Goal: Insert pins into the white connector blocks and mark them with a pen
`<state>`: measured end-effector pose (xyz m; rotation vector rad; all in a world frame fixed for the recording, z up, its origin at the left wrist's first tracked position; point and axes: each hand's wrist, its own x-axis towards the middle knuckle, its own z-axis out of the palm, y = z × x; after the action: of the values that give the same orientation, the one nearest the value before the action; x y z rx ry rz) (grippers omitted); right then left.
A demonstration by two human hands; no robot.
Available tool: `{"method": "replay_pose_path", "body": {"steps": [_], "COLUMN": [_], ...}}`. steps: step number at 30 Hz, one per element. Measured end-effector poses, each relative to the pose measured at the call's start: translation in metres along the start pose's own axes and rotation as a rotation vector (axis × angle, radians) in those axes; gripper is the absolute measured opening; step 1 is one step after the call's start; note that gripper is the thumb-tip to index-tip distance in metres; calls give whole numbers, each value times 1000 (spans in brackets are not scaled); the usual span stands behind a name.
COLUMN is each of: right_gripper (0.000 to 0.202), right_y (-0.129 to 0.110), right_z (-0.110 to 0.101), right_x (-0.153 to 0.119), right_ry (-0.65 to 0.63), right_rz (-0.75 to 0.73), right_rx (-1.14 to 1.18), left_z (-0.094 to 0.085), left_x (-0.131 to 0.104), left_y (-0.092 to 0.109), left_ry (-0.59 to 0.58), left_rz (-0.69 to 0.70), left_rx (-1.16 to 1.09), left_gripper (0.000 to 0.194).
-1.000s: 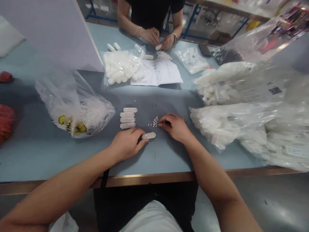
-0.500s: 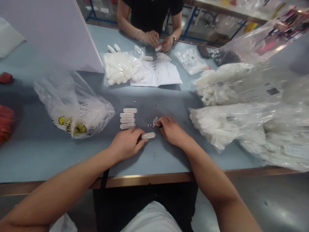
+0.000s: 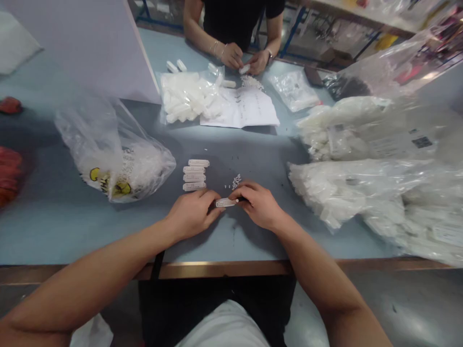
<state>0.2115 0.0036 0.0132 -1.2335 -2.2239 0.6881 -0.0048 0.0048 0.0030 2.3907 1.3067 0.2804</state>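
My left hand [image 3: 193, 212] is closed around one end of a white connector housing [image 3: 224, 203], its face of small holes turned up. At its other end my right hand [image 3: 262, 205] has thumb and fingers pinched together. A tiny white plug [image 3: 237, 200] shows at those fingertips, beside the housing. Just beyond my right fingers lies a small heap of white plugs [image 3: 236, 180], with a few loose ones to its left. Several similar white housings [image 3: 194, 178] lie in a stacked column on the table, above my left hand.
A clear bag of small white parts [image 3: 144, 166] stands left. Large bags of white pieces [image 3: 325, 188] fill the right side. Across the table [image 3: 108, 241], a co-worker's hands [image 3: 249, 60] hold a white piece behind a paper sheet [image 3: 253, 108] and a bag of white housings [image 3: 188, 99].
My right hand has moved from the heap of plugs down and towards the housing, now meeting its right end. My left hand keeps hold of the housing. The view has shifted slightly.
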Motion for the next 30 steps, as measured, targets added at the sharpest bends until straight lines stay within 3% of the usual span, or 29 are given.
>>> {"method": "replay_pose_path", "body": {"steps": [4, 13, 19, 24, 30], "right_gripper": [36, 25, 15, 8, 7], "right_y": [1, 0, -6, -11, -3], "right_z": [6, 6, -1, -3, -5], "right_x": [-2, -2, 3, 11, 12], "right_ry": [27, -2, -109, -171, -128], "right_rz": [-56, -82, 74, 244, 258], "right_rx": [-66, -100, -22, 112, 187], "left_z": [3, 4, 9, 10, 4], "left_x": [-1, -3, -5, -4, -1], "left_y": [-1, 1, 1, 1, -1], "left_ry": [24, 56, 118, 93, 46], "left_rz": [11, 44, 119, 153, 67], "left_rx": [-5, 7, 53, 93, 49], "left_gripper": [28, 27, 29, 32, 29]}}
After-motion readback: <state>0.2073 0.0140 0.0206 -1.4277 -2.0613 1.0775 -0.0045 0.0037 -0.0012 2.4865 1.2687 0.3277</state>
